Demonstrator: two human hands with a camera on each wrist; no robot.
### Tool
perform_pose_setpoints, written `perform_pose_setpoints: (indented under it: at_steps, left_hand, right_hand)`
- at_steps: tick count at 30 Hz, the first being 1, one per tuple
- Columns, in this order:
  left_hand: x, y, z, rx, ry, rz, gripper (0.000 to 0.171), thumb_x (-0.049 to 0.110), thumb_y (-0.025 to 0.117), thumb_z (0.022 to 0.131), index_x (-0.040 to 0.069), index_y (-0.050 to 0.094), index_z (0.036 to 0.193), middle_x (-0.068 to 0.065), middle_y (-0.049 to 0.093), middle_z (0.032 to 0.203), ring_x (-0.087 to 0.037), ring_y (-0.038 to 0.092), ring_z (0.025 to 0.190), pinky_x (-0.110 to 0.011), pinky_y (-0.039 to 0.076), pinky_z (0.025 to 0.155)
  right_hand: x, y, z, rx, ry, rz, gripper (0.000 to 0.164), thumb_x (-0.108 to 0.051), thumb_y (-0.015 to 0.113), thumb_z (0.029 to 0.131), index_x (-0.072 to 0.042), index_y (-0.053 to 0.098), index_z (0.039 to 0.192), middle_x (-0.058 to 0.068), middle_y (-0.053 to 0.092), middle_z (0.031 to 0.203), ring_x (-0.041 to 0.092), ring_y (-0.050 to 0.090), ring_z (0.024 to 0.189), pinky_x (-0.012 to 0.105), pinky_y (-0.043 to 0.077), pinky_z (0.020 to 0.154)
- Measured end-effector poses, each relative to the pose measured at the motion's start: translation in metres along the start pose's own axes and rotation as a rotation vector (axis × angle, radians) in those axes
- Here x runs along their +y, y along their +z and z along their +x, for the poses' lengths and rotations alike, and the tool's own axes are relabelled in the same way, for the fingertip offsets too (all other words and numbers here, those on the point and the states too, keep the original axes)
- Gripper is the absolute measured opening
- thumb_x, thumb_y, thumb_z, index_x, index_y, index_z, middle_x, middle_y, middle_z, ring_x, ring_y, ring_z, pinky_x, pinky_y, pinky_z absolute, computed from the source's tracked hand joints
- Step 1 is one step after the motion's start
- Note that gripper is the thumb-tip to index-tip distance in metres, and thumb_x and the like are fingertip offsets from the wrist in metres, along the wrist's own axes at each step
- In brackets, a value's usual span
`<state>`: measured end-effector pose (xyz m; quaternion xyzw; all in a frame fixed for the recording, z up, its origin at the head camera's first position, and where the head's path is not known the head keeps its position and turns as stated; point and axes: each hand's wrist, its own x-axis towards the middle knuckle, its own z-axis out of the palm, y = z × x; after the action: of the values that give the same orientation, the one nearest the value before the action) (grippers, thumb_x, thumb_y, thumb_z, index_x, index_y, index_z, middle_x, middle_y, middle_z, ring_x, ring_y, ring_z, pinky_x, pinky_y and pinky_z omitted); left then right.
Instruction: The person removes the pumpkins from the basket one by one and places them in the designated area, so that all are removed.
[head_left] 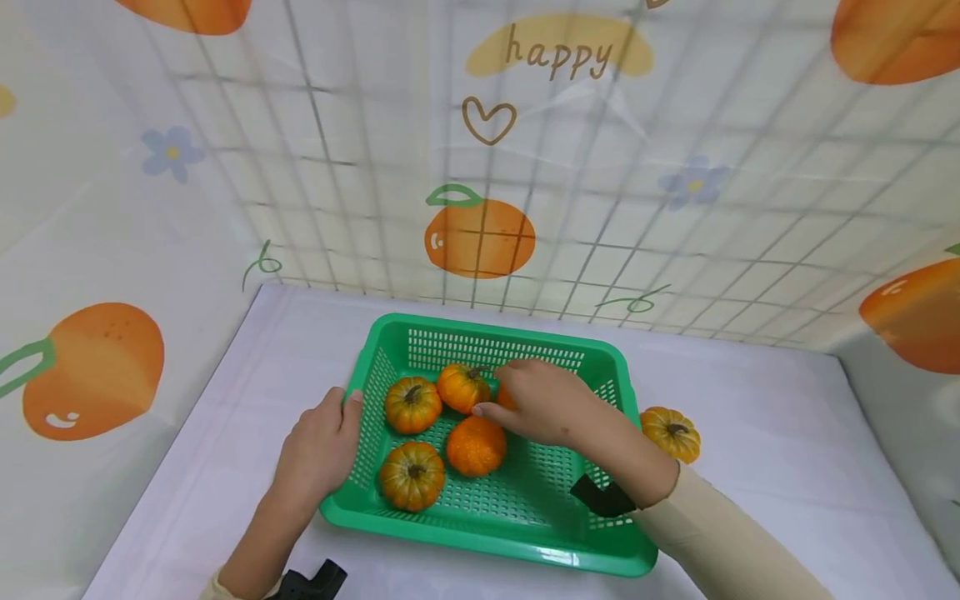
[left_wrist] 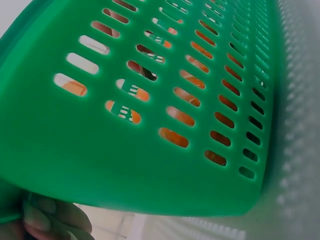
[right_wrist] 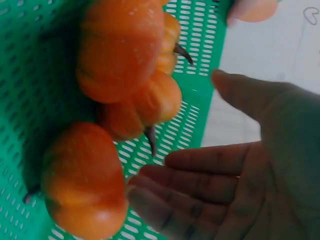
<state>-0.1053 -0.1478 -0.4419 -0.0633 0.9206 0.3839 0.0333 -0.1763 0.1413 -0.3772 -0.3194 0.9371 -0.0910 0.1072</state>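
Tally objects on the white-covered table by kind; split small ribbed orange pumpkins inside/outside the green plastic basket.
Green rectangular plastic basket: 1
Small ribbed orange pumpkins inside: 5 (one mostly covered by the right hand)
Ribbed yellow-orange pumpkin outside: 1
Total: 7

A pale, faintly lavender-white tabletop [head_left: 780, 442] carried a rectangular perforated green plastic basket [head_left: 487, 541] near its middle, set slightly askew. Just beside the basket's right wall, a small ribbed yellow-orange pumpkin [head_left: 670, 433] sat directly on the surface, its dark stem upward.
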Motion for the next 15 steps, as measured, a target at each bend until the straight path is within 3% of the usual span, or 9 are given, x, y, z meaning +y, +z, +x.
perform_pose_setpoints:
  at_steps: [4, 7, 9, 12, 15]
  left_hand:
    - [0.000, 0.002, 0.000, 0.002, -0.003, 0.003, 0.041, 0.039, 0.034, 0.115, 0.008, 0.054, 0.096, -0.007, 0.054, 0.068, -0.021, 0.053, 0.053, -0.035, 0.045, 0.046]
    - [0.000, 0.002, 0.000, 0.007, -0.010, 0.002, 0.042, 0.040, 0.033, 0.115, 0.009, 0.054, 0.095, -0.007, 0.054, 0.068, -0.020, 0.053, 0.052, -0.035, 0.045, 0.046]
    - [0.000, 0.002, 0.000, 0.007, -0.015, 0.000, 0.042, 0.040, 0.033, 0.115, 0.009, 0.054, 0.095, -0.007, 0.054, 0.068, -0.021, 0.053, 0.052, -0.035, 0.045, 0.045]
    - [-0.001, 0.001, 0.000, 0.006, -0.015, -0.007, 0.044, 0.043, 0.033, 0.115, 0.009, 0.054, 0.096, -0.007, 0.054, 0.068, -0.021, 0.053, 0.052, -0.035, 0.045, 0.045]
    - [-0.003, -0.001, 0.000, 0.006, -0.014, -0.008, 0.045, 0.043, 0.032, 0.115, 0.009, 0.054, 0.096, -0.007, 0.054, 0.068, -0.021, 0.053, 0.053, -0.036, 0.045, 0.047]
  right_hand:
    - [-0.001, 0.006, 0.014, -0.030, 0.006, 0.019, 0.051, -0.052, 0.061, 0.104, -0.004, 0.075, 0.114, 0.010, 0.075, 0.105, 0.027, 0.070, 0.098, 0.045, 0.059, 0.083]
    - [-0.001, 0.012, 0.022, -0.051, 0.019, 0.025, 0.048, -0.055, 0.059, 0.104, -0.011, 0.073, 0.089, 0.002, 0.066, 0.074, 0.021, 0.063, 0.072, 0.038, 0.054, 0.065]
    - [-0.001, 0.017, 0.027, -0.075, 0.040, 0.028, 0.051, -0.057, 0.057, 0.104, -0.015, 0.066, 0.077, -0.001, 0.054, 0.062, 0.018, 0.056, 0.062, 0.035, 0.047, 0.058]
    - [-0.001, 0.025, 0.033, -0.132, 0.095, 0.022, 0.056, -0.062, 0.053, 0.104, -0.017, 0.062, 0.072, -0.002, 0.052, 0.062, 0.017, 0.054, 0.061, 0.034, 0.045, 0.057]
    - [-0.001, 0.032, 0.039, -0.173, 0.140, 0.011, 0.059, -0.068, 0.049, 0.103, -0.016, 0.064, 0.078, 0.000, 0.057, 0.067, 0.018, 0.056, 0.063, 0.035, 0.047, 0.058]
